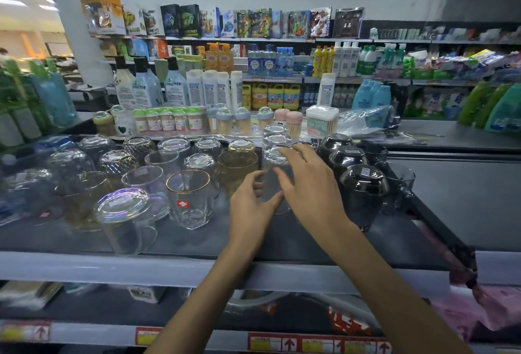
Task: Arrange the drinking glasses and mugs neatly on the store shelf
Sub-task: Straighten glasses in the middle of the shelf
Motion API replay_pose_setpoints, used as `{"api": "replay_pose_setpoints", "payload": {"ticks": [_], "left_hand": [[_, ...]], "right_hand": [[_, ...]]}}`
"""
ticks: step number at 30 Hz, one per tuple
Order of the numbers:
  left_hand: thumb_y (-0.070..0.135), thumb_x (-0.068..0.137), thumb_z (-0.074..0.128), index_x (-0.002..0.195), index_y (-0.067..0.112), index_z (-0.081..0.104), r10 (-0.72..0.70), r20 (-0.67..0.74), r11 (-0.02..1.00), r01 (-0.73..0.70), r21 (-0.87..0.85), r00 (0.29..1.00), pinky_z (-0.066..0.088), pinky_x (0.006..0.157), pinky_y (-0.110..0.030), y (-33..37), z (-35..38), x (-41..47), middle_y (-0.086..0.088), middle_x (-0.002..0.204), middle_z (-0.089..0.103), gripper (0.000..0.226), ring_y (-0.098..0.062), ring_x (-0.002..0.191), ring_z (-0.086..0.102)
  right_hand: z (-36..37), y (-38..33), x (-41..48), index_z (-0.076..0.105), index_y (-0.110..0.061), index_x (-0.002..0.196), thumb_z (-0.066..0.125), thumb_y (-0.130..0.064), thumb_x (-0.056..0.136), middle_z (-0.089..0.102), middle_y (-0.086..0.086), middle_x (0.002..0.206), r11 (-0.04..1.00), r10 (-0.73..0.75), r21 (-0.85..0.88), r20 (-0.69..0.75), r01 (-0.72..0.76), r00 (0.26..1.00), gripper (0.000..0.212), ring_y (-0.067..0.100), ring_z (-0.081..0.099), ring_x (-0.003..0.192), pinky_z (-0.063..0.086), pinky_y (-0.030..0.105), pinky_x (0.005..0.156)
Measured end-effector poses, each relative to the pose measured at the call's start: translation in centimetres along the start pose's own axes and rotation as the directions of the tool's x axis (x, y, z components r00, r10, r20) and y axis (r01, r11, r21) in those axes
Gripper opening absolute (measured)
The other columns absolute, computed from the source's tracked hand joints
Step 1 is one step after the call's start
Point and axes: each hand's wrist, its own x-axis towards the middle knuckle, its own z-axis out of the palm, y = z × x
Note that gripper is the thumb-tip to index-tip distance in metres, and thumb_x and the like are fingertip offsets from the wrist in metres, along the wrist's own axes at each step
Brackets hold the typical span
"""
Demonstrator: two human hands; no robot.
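head: left hand (pixel 251 207), right hand (pixel 310 187) fingers (pixel 291 153) flank glass (pixel 270 169)

Little can be read. The gold-rimmed glass (pixel 188 198) carries a red diamond-shaped sticker (pixel 182 203) whose white print is too small to make out. Along the lower shelf edge (pixel 84 335), red-bordered price tags (pixel 289 343) show black upward arrows, but their figures are blurred. A white card (pixel 315 141) behind the glasses bears a black Chinese character, partly hidden. The orange bottles (pixel 219 57) on the far shelving have red-and-white labels with illegible characters.
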Motion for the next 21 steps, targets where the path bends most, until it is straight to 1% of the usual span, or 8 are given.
{"api": "replay_pose_setpoints", "payload": {"ticks": [2, 4, 7, 10, 13, 15, 18, 21], "left_hand": [[0.031, 0.081, 0.085, 0.135, 0.022, 0.061, 0.019, -0.009, 0.998, -0.018, 0.057, 1.0, 0.055, 0.093, -0.032, 0.3, -0.7, -0.5, 0.006, 0.115, 0.07, 0.059, -0.011, 0.106, 0.066], [0.031, 0.083, 0.084, 0.135, 0.023, 0.061, 0.078, -0.01, 0.988, -0.076, 0.131, 0.997, 0.054, 0.094, -0.031, 0.7, -1.8, -1.0, 0.006, 0.115, 0.069, 0.058, -0.011, 0.104, 0.065], [0.026, 0.083, 0.082, 0.125, 0.026, 0.067, 0.192, 0.006, 0.959, -0.189, 0.213, 0.981, 0.058, 0.089, -0.038, 1.6, -4.5, -1.0, 0.006, 0.112, 0.07, 0.044, -0.011, 0.096, 0.067], [0.025, 0.086, 0.078, 0.116, 0.027, 0.069, 0.277, 0.057, 0.909, -0.281, 0.309, 0.959, 0.059, 0.084, -0.041, 2.5, -7.4, -0.3, 0.009, 0.11, 0.07, 0.031, -0.009, 0.095, 0.067], [0.03, 0.087, 0.074, 0.117, 0.029, 0.068, 0.312, 0.161, 0.829, -0.351, 0.435, 0.936, 0.058, 0.085, -0.042, 3.4, -9.5, 0.6, 0.008, 0.109, 0.066, 0.031, -0.014, 0.099, 0.066], [0.033, 0.086, 0.072, 0.117, 0.033, 0.066, 0.337, 0.212, 0.76, -0.398, 0.514, 0.917, 0.057, 0.081, -0.042, 3.8, -10.5, 1.1, 0.009, 0.108, 0.064, 0.032, -0.018, 0.1, 0.066], [0.036, 0.088, 0.07, 0.117, 0.035, 0.068, 0.418, 0.212, 0.648, -0.454, 0.611, 0.883, 0.056, 0.077, -0.041, 4.0, -12.0, 1.5, 0.01, 0.109, 0.067, 0.029, -0.021, 0.099, 0.067], [0.043, 0.09, 0.063, 0.117, 0.031, 0.069, 0.438, 0.259, 0.496, -0.471, 0.729, 0.861, 0.051, 0.076, -0.039, 3.0, -13.1, 2.0, 0.005, 0.107, 0.069, 0.03, -0.027, 0.098, 0.067]], "right_hand": [[-0.4, -0.2, -0.2, 0.06, -0.017, 0.134, 0.062, -0.026, 0.1, 0.056, 0.007, 0.14, 0.999, -0.028, -0.015, -0.007, 0.028, 1.0, 0.035, 0.029, 0.056, 0.127, 0.053, 0.045, 0.096], [-1.1, -0.4, -0.1, 0.061, -0.017, 0.132, 0.063, -0.023, 0.099, 0.058, 0.006, 0.135, 0.996, -0.08, -0.033, -0.024, 0.079, 0.997, 0.034, 0.028, 0.057, 0.123, 0.055, 0.046, 0.092], [-2.4, -1.3, 0.9, 0.063, -0.017, 0.129, 0.064, -0.014, 0.096, 0.061, 0.004, 0.129, 0.983, -0.18, -0.038, -0.033, 0.178, 0.983, 0.033, 0.027, 0.06, 0.116, 0.056, 0.046, 0.087], [-3.6, -2.6, 3.0, 0.065, -0.018, 0.122, 0.064, -0.011, 0.095, 0.065, 0.001, 0.119, 0.96, -0.273, -0.054, 0.014, 0.274, 0.962, 0.027, 0.025, 0.062, 0.107, 0.055, 0.044, 0.084], [-3.7, -4.0, 5.7, 0.067, -0.019, 0.121, 0.063, -0.014, 0.095, 0.069, 0.004, 0.119, 0.938, -0.324, -0.058, 0.194, 0.341, 0.926, 0.026, 0.026, 0.062, 0.113, 0.053, 0.044, 0.089], [-3.1, -5.2, 7.5, 0.069, -0.019, 0.12, 0.062, -0.019, 0.095, 0.07, 0.007, 0.12, 0.905, -0.33, -0.132, 0.381, 0.404, 0.864, 0.025, 0.029, 0.062, 0.115, 0.053, 0.044, 0.091], [-1.4, -6.8, 9.1, 0.072, -0.014, 0.107, 0.062, -0.028, 0.093, 0.07, 0.009, 0.107, 0.841, -0.285, -0.226, 0.588, 0.492, 0.757, 0.022, 0.03, 0.066, 0.101, 0.053, 0.036, 0.077], [0.2, -7.6, 9.6, 0.074, -0.015, 0.101, 0.068, -0.025, 0.086, 0.07, 0.009, 0.096, 0.814, -0.244, -0.257, 0.663, 0.521, 0.708, 0.019, 0.03, 0.065, 0.089, 0.053, 0.035, 0.068]]}}
